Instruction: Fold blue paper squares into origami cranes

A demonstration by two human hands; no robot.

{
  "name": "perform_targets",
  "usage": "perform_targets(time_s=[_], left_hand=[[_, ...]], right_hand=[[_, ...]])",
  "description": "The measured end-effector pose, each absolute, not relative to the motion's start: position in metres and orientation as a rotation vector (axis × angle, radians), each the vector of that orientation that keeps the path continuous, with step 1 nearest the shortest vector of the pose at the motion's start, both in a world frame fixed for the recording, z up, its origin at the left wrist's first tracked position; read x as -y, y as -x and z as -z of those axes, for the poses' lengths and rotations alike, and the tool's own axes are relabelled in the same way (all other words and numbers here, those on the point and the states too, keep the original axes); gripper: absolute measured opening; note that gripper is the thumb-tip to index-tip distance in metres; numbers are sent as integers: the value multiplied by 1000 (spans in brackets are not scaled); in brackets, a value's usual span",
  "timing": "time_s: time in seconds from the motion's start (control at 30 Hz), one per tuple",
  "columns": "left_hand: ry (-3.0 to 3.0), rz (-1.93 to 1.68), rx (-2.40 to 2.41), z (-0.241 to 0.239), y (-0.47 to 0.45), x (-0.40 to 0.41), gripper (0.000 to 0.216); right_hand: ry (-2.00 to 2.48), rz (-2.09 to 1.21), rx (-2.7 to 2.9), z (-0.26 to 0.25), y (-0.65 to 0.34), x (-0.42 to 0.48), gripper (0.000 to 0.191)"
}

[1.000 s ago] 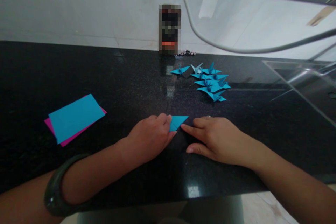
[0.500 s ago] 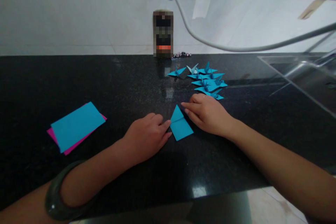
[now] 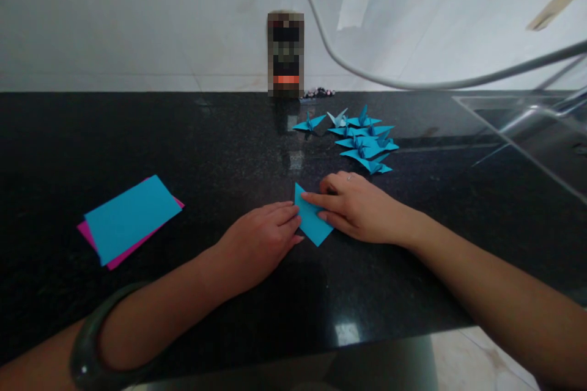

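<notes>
A folded blue paper point(image 3: 310, 224) lies flat on the black counter point(image 3: 229, 146) between my hands. My left hand point(image 3: 261, 244) rests palm down with its fingertips on the paper's left edge. My right hand point(image 3: 358, 208) lies over the paper's right side, its forefinger stretched out and pressing across the top of the paper. Both hands have their fingers laid flat on the sheet, and neither lifts it.
Several folded blue paper cranes point(image 3: 362, 140) sit behind my right hand. A stack of blue and pink sheets point(image 3: 131, 219) lies at the left. A blurred upright object point(image 3: 285, 54) stands against the wall. A sink point(image 3: 541, 128) is at the right.
The paper was a small triangle, then opened into a kite shape. My right hand went from the near side of it to its far side and now presses its forefinger across it.
</notes>
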State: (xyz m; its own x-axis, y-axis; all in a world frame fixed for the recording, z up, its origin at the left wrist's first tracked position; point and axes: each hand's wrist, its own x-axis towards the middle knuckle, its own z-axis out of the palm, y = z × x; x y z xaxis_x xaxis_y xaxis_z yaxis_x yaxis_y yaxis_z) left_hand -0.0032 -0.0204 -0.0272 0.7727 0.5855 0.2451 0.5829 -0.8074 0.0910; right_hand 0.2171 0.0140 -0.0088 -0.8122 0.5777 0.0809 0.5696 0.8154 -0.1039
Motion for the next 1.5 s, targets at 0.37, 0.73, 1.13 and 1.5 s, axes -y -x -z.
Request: perform_targets(time_s=[0.37,0.73,1.13,1.5], left_hand=[[-2791,-550,-1073,29,6,20,28],[-1691,-805,-1267,11,2,18,16],[-2451,-392,-1350,21,6,19,13],[-2793,13,-1354,17,10,22,29]], right_hand=[[582,-197,2773,11,-220,-12,26],[1004,-1262,1751,18,-200,2,19],[1219,-508,2377,31,-200,-8,8],[1252,-476,2349,34,-201,-12,16]])
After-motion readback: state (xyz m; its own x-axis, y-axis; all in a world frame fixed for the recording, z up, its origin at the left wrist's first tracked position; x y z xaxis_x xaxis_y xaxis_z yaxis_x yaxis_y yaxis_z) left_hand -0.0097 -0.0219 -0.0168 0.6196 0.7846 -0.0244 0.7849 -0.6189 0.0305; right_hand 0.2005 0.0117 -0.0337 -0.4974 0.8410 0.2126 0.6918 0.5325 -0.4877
